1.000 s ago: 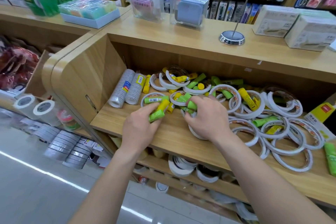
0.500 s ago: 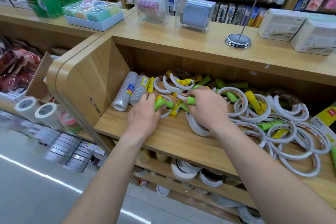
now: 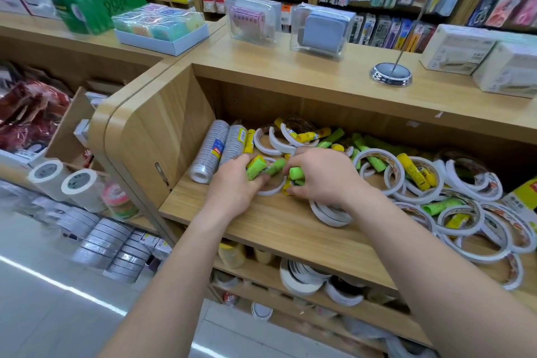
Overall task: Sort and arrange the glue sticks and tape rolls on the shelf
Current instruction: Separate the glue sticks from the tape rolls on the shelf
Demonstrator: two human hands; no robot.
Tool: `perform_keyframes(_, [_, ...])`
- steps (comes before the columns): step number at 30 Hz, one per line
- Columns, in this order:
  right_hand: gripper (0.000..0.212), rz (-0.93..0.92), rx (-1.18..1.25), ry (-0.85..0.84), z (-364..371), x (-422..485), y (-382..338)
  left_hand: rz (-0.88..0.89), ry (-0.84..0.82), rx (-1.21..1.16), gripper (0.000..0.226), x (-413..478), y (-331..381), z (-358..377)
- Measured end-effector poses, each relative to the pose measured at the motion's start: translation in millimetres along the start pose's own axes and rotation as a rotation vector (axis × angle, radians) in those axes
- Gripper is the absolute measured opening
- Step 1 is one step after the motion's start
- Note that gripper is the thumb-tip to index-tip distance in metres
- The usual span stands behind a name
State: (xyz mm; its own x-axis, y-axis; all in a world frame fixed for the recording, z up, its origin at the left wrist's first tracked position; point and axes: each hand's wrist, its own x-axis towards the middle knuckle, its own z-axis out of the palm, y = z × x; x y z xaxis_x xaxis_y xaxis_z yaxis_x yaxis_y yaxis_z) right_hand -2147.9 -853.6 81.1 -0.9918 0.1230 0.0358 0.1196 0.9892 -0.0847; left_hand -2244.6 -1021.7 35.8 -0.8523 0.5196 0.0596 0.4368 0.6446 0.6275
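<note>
Wooden shelf [image 3: 276,229] at frame centre, left hand [image 3: 232,187] gripped green glue sticks [image 3: 261,168], right hand [image 3: 324,177] beside it curled round single green stick [image 3: 296,174], white tape rolls [image 3: 476,229] lay scattered at right.

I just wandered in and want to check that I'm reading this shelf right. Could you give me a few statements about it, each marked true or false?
1. The left hand and the right hand both grip green glue sticks. True.
2. Glue sticks and white tape rolls are already in separate groups. False: they lie mixed across the shelf.
3. Two sleeves of clear tape lie at the shelf's left end. True.
4. The metal stand lies among the tape rolls. False: it stands on the countertop above.
5. Every glue stick is green. False: there are yellow glue sticks too.
</note>
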Motion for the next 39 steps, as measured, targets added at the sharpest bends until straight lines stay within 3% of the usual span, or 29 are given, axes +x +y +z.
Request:
perform_keyframes(4, [0.028, -0.033, -0.032, -0.08, 1.7, 9.7, -2.0, 0.03, 0.04, -0.137, 0.017, -6.0, -8.2, -4.5])
perform_keyframes(10, [0.017, -0.05, -0.042, -0.158, 9.0, 22.1, -0.7, 0.033, 0.075, -0.253, 0.013, -15.5, -19.1, -10.6])
perform_keyframes(14, [0.021, -0.017, 0.116, -0.071, 8.2, 20.5, 2.6, -0.012, 0.101, -0.316, 0.01, -19.9, -23.7, -10.7])
perform_keyframes(18, [0.017, 0.073, 0.482, 0.099, -0.8, 20.1, 0.1, -0.026, 0.116, -0.343, 0.015, -20.3, -24.3, -10.4])
perform_keyframes(23, [0.022, 0.034, 0.563, 0.196, -15.2, 16.1, -7.7, -0.013, 0.134, -0.349, 0.017, -25.9, -11.1, -16.5])
perform_keyframes(29, [0.011, 0.045, 0.636, 0.23, -44.0, -27.8, 10.7, 0.053, 0.142, -0.385, 0.018, -45.9, 32.7, -20.0])
perform_keyframes(33, [0.009, 0.169, 0.683, 0.289, -58.1, -104.6, 49.4, 0.154, 0.059, -0.383, 0.016, -72.2, 94.3, 4.1])
perform_keyframes(39, [0.009, 0.565, 0.743, 0.447, -54.1, -263.6, 129.6, 0.305, -0.243, -0.4, 0.017, -116.3, 211.6, 90.8])
